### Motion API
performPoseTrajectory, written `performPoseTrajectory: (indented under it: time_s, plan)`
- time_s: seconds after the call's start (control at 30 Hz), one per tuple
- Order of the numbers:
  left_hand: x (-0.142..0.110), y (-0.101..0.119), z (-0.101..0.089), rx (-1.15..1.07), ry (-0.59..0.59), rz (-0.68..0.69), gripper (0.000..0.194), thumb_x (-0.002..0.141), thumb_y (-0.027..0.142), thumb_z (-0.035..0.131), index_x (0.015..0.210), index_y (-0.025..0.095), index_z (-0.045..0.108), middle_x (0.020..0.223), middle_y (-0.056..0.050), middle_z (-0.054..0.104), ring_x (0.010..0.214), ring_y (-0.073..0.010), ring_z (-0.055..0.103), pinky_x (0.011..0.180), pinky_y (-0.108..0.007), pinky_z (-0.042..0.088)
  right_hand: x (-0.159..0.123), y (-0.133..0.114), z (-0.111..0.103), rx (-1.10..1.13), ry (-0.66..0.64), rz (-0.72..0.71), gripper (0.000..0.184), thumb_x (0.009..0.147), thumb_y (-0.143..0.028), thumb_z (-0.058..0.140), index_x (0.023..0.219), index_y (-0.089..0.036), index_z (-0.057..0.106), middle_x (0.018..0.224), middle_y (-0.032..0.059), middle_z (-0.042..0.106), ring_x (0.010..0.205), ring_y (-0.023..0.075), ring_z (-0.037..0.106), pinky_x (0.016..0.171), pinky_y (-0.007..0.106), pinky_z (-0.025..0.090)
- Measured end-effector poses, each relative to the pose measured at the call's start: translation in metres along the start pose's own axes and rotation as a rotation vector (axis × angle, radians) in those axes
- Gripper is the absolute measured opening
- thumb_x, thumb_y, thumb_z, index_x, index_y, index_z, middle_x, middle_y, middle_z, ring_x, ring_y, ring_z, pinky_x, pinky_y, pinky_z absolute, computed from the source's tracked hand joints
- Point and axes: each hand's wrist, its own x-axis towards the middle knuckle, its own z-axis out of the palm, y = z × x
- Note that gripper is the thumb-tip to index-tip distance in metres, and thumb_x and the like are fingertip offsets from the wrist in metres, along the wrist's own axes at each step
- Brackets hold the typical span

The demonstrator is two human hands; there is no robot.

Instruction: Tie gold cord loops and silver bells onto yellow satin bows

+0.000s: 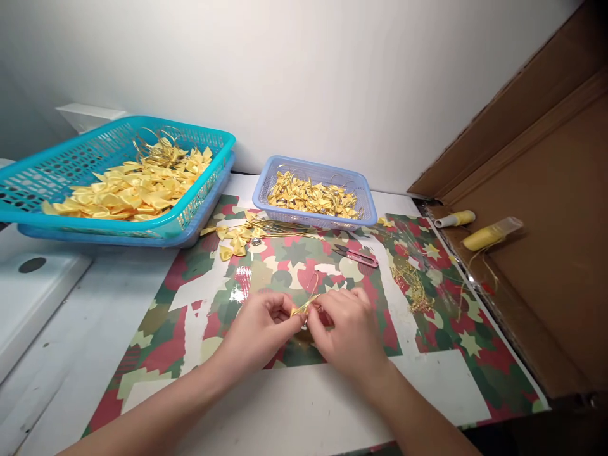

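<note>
My left hand and my right hand meet low in the middle of the view, above the patterned sheet. Between their fingertips is a small yellow ribbon bow with gold cord, mostly covered by the fingers. Both hands are closed in a pinch on it, and a thin loop of cord sticks up. A small shiny bit shows below the fingertips; its kind is unclear. Beyond the hands lie pink-handled thread snips. Farther left are loose yellow bows beside a bundle of gold cords.
A teal basket of yellow bows stands at left, stacked on a blue one. Behind the snips, a lilac basket holds bows with cords. Gold cord scraps lie at right. Yellow thread spools stand by a cardboard wall.
</note>
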Motion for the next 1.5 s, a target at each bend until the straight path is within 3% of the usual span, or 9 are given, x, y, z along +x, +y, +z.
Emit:
performPoseTrajectory:
  time_s: [0.23,0.37,0.47,0.67,0.87,1.0,1.1,1.3,1.5]
  plan:
    - [-0.005,0.0,0.004,0.126,-0.039,-0.023,0.018,0.072,0.028,0.062,0.059,0.018,0.054,0.051,0.005,0.051,0.041,-0.0075,0.04,0.039,-0.02,0.028,0.001,-0.002,-0.002,0.153,-0.238,0.273,0.036,0.086,-0.026,0.05,0.052,-0.018,0.041,0.059,0.0012,0.051,0.06,0.0145,0.043,0.063,0.031,0.03]
    - [-0.005,0.0,0.004,0.084,-0.066,-0.032,0.02,0.071,0.031,0.063,0.06,0.018,0.055,0.054,0.003,0.056,0.045,-0.0087,0.045,0.043,-0.02,0.032,0.004,-0.005,-0.005,0.481,-0.204,0.355,0.026,0.082,-0.02,0.055,0.056,-0.019,0.051,0.078,0.003,0.054,0.077,0.0169,0.05,0.064,0.029,0.037]
    - [-0.002,0.002,0.001,-0.023,-0.078,-0.029,0.021,0.068,0.034,0.067,0.06,0.017,0.057,0.06,0.0,0.062,0.057,-0.0128,0.056,0.052,-0.022,0.04,0.004,-0.003,-0.007,0.764,-0.181,0.433,0.022,0.084,-0.028,0.056,0.064,-0.02,0.062,0.091,0.0043,0.051,0.078,0.0157,0.051,0.058,0.026,0.04]
    - [0.004,0.009,-0.01,-0.071,0.034,-0.068,0.026,0.069,0.039,0.068,0.059,0.017,0.057,0.059,-0.001,0.063,0.055,-0.0124,0.053,0.055,-0.023,0.043,-0.002,0.007,-0.017,0.988,-0.068,0.234,0.022,0.09,-0.04,0.056,0.079,-0.026,0.069,0.101,0.0064,0.05,0.109,0.0219,0.045,0.086,0.033,0.043]
    - [0.01,0.003,-0.013,-0.115,0.099,-0.036,0.024,0.073,0.037,0.067,0.064,0.016,0.06,0.064,-0.002,0.064,0.059,-0.0124,0.055,0.058,-0.023,0.041,-0.005,0.008,-0.024,1.101,0.023,0.037,0.02,0.094,-0.036,0.051,0.085,-0.033,0.069,0.085,0.0027,0.057,0.085,0.0184,0.052,0.086,0.038,0.04]
    - [0.008,0.007,-0.011,-0.202,0.062,0.002,0.028,0.07,0.041,0.072,0.063,0.017,0.061,0.062,0.0,0.061,0.06,-0.0119,0.054,0.059,-0.022,0.042,-0.008,0.008,-0.019,1.214,0.073,-0.001,0.018,0.093,-0.034,0.053,0.089,-0.035,0.07,0.069,0.0018,0.057,0.076,0.0187,0.053,0.075,0.036,0.042]
    - [0.009,0.005,-0.013,-0.273,0.023,0.056,0.029,0.071,0.042,0.073,0.066,0.016,0.062,0.065,-0.001,0.061,0.064,-0.0123,0.055,0.06,-0.022,0.043,-0.009,0.009,-0.015,1.322,0.037,0.095,0.016,0.092,-0.035,0.056,0.09,-0.035,0.071,0.06,0.0003,0.054,0.067,0.0172,0.052,0.065,0.032,0.042]
    - [0.01,0.002,-0.019,-0.434,-0.06,0.089,0.028,0.067,0.04,0.078,0.073,0.016,0.064,0.073,-0.002,0.06,0.064,-0.0112,0.053,0.058,-0.022,0.046,-0.003,0.011,-0.004,1.413,0.011,0.445,0.024,0.08,-0.049,0.067,0.076,-0.025,0.068,0.053,-0.0023,0.046,0.056,0.0133,0.044,0.061,0.03,0.043]
    - [0.006,0.007,-0.021,-0.444,-0.282,0.116,0.028,0.069,0.04,0.078,0.069,0.016,0.063,0.084,-0.002,0.06,0.058,-0.0077,0.051,0.047,-0.018,0.044,0.005,0.011,0.003,1.507,-0.042,0.614,0.029,0.073,-0.049,0.073,0.074,-0.021,0.064,0.054,-0.004,0.044,0.054,0.0107,0.039,0.056,0.025,0.037]
